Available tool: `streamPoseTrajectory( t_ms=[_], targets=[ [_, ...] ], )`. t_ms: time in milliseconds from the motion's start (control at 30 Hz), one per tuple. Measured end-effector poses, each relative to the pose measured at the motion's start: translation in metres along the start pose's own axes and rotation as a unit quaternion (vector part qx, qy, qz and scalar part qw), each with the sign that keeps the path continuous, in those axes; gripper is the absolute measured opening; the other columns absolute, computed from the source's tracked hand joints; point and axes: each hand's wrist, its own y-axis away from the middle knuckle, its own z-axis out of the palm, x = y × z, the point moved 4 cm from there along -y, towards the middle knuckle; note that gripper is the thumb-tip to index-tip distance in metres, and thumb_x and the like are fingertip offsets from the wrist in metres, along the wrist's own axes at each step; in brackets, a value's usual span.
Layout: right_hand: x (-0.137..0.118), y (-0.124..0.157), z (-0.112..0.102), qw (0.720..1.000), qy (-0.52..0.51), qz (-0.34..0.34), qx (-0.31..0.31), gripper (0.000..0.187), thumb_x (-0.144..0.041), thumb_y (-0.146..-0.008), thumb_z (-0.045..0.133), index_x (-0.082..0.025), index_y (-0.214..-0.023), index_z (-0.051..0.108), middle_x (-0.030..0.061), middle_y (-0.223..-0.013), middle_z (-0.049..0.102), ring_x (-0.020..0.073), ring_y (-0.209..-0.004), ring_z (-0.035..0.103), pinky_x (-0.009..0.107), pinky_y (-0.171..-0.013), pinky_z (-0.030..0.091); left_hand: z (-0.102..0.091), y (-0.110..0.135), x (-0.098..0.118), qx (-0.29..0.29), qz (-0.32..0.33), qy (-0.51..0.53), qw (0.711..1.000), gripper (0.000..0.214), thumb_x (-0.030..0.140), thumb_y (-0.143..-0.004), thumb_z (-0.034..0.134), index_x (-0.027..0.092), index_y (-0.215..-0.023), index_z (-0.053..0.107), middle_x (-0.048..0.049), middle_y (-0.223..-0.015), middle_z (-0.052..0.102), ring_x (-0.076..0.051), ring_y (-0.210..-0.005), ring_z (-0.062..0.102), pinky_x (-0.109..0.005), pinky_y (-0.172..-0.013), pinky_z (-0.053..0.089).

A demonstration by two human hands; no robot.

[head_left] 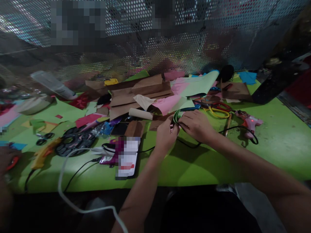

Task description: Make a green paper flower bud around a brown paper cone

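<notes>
A small piece of curled green paper point(178, 116) is pinched between my two hands over the green tabletop. My left hand point(167, 133) grips its lower left side with closed fingers. My right hand point(197, 125) closes on it from the right, and its fingertips meet the paper. Parts of the paper are hidden behind the fingers. Just beyond the right hand lie scissors with yellow handles point(220, 113). A pink glue gun point(251, 122) with a lit red light rests farther right, and its black cable runs behind my wrists.
A phone point(131, 153) lies left of my arms, beside cables. Farther left are a black compartment tray point(73, 142), a yellow glue gun point(43, 155) and small scissors point(45, 138). Brown paper point(145, 87) and coloured sheets pile along the back. Another person's hand point(8, 158) shows at the left edge.
</notes>
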Motion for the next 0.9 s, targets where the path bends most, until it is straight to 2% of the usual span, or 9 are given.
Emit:
streamPoseTrajectory(
  t_ms=[367, 633, 900],
  targets=[
    [-0.0007, -0.0002, -0.0004, 1.0, -0.01, 0.002, -0.003, 0.017, -0.017, -0.096, 0.056, -0.016, -0.09, 0.071, 0.0085, -0.086, 0.072, 0.0212, -0.078, 0.057, 0.035, -0.07, 0.03, 0.0009, 0.0004, -0.0002, 0.001, -0.01, -0.026, 1.0, 0.031, 0.022, -0.092, 0.05, 0.017, -0.119, 0.064, -0.0081, -0.092, 0.076, -0.022, -0.083, 0.07, -0.029, -0.075, 0.049],
    [-0.001, -0.0001, -0.0005, 1.0, 0.004, -0.005, 0.0, 0.017, -0.016, -0.096, 0.055, -0.015, -0.09, 0.072, 0.0082, -0.087, 0.073, 0.0214, -0.079, 0.058, 0.036, -0.071, 0.03, 0.0017, 0.0013, -0.001, 0.003, -0.014, -0.025, 1.0, 0.031, 0.027, -0.095, 0.049, 0.016, -0.119, 0.065, -0.0087, -0.091, 0.076, -0.022, -0.08, 0.07, -0.029, -0.074, 0.048],
    [-0.0024, -0.0009, -0.0013, 1.0, -0.015, 0.001, -0.008, 0.018, -0.016, -0.097, 0.055, -0.015, -0.092, 0.072, 0.009, -0.088, 0.073, 0.021, -0.08, 0.059, 0.036, -0.071, 0.031, 0.002, 0.0014, -0.0008, 0.011, -0.004, -0.046, 0.999, 0.031, 0.022, -0.094, 0.047, 0.017, -0.117, 0.065, -0.0079, -0.089, 0.075, -0.022, -0.08, 0.069, -0.029, -0.073, 0.046]
  ],
)
